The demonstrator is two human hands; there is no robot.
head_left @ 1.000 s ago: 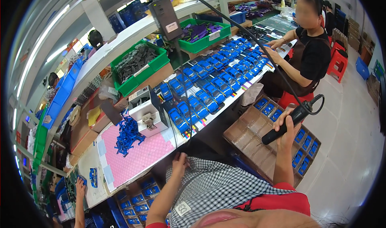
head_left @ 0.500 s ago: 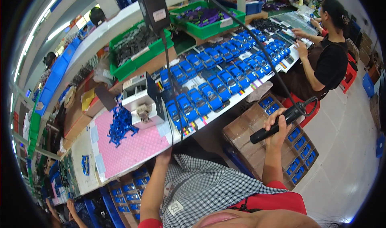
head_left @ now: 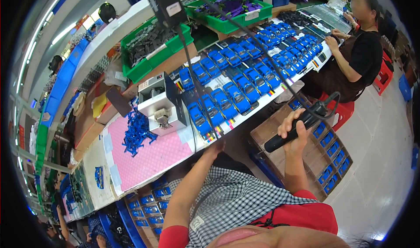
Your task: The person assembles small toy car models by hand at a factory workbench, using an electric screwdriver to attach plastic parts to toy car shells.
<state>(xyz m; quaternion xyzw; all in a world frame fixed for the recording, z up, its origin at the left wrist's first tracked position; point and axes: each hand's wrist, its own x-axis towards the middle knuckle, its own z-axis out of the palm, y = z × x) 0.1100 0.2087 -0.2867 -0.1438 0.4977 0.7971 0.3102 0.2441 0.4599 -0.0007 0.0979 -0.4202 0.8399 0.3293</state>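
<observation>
My right hand [head_left: 297,139] is wrapped round a black electric screwdriver [head_left: 275,143], its thin bit toward the lower left and a coiled cord at its back end. It hovers over a cardboard box [head_left: 273,127] with dividers and several blue toy cars. At the front edge of the table, beside the nearest row of blue toy car bodies [head_left: 222,104], is my left hand [head_left: 214,149]; its fingers are mostly hidden at the edge. A white box-shaped screw feeder [head_left: 164,127] stands left of the cars, next to a pile of small blue parts [head_left: 138,132] on a pink mat [head_left: 170,149].
Green trays of grey parts [head_left: 191,40] and purple parts [head_left: 262,14] stand at the back. A black hanging box [head_left: 168,5] and its cords cross the view. At the right, a co-worker [head_left: 361,51] sits at the table. Another box of cars [head_left: 151,210] lies lower left.
My left hand has moved right along the table edge. The right hand has shifted slightly left and down with the screwdriver. The view has turned a little, and the co-worker's head has turned.
</observation>
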